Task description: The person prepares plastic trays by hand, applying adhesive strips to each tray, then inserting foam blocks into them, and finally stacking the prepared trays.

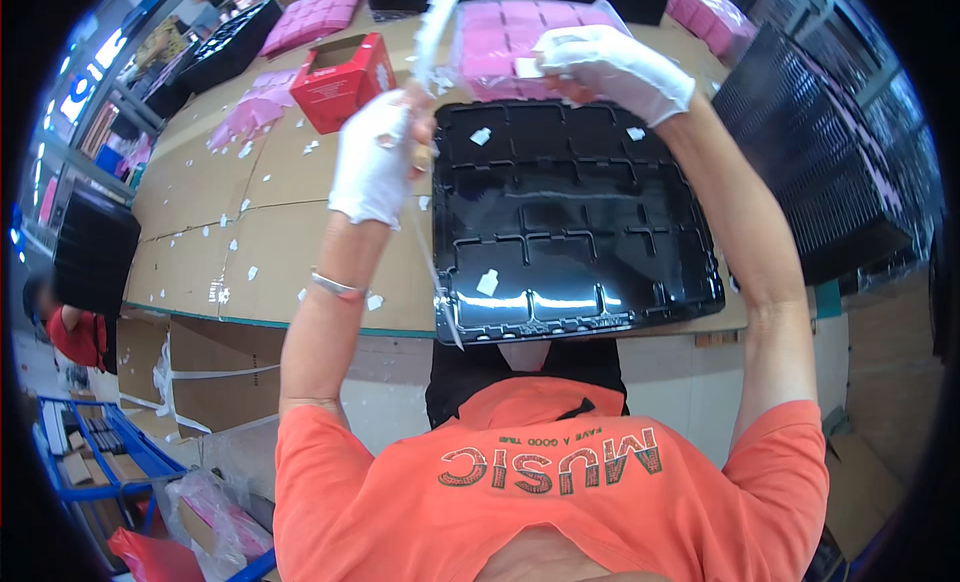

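Note:
My left hand (372, 160), in a white glove with bare fingertips, is closed around a long white strip (433, 37) with a jagged edge. The strip rises above the hand, and a thin tail of it hangs down along the tray's left side. My right hand (612, 70), gloved the same way, pinches a small white piece (527, 68) above the far edge of a black plastic tray (580, 217). Small white cut pieces lie on the tray: one near its far left (480, 136), another at the far right (635, 134), a third near the front (487, 282).
Cardboard sheets (190, 242) cover the table, strewn with white scraps. An open red box (343, 82) stands beyond my left hand. Pink wrapped packs (490, 32) sit at the back; a tall stack of black trays (800, 152) rises at right. Another person (75, 327) is at far left.

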`<act>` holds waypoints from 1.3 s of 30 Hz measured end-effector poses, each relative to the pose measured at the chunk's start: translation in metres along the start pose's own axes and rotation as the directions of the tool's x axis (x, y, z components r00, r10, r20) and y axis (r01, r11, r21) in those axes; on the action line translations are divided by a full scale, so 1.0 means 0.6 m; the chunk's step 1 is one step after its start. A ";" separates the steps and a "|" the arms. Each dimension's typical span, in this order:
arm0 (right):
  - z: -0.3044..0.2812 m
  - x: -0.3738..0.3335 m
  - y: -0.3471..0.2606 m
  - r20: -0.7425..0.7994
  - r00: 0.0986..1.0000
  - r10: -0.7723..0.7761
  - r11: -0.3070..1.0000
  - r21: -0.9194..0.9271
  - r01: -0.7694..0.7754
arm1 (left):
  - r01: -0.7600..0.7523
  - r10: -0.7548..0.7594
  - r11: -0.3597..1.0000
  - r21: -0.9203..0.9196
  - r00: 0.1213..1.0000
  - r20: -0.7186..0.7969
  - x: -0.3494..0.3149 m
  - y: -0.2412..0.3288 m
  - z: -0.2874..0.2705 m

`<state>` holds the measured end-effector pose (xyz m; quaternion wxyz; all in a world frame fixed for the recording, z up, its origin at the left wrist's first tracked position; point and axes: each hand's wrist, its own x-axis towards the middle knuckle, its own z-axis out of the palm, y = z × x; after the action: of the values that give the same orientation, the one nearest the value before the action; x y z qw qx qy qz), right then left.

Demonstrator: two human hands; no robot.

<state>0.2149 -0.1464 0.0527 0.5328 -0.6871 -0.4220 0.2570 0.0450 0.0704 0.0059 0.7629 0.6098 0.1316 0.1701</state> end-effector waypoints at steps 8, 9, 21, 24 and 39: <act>-0.057 -0.272 0.002 -0.132 0.926 0.353 0.694 -0.627 -0.354 | -0.200 0.255 0.933 0.300 0.955 -0.155 0.095 -0.001 -0.205; -0.050 -0.297 0.018 -0.133 0.916 0.377 0.605 -0.714 -0.353 | -0.220 0.269 0.921 0.320 0.956 -0.115 0.095 0.006 -0.203; 0.008 -0.411 0.043 -0.178 0.977 0.120 0.034 -0.982 -0.184 | -0.146 0.156 0.971 0.190 0.987 -0.040 0.104 -0.019 -0.167; 0.032 -0.420 0.042 -0.144 0.966 0.216 0.072 -0.984 -0.163 | -0.139 0.151 0.967 0.213 0.988 -0.042 0.101 -0.009 -0.177; 0.054 -0.413 0.044 -0.016 1.000 0.019 0.367 -0.930 -0.022 | -0.577 0.300 -0.155 0.802 0.746 0.595 -0.214 -0.063 -0.011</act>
<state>0.0703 -0.3432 -0.0058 0.0516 -0.8732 -0.4843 -0.0193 -0.0707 0.0149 -0.0333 0.0310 0.9717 -0.0860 0.2179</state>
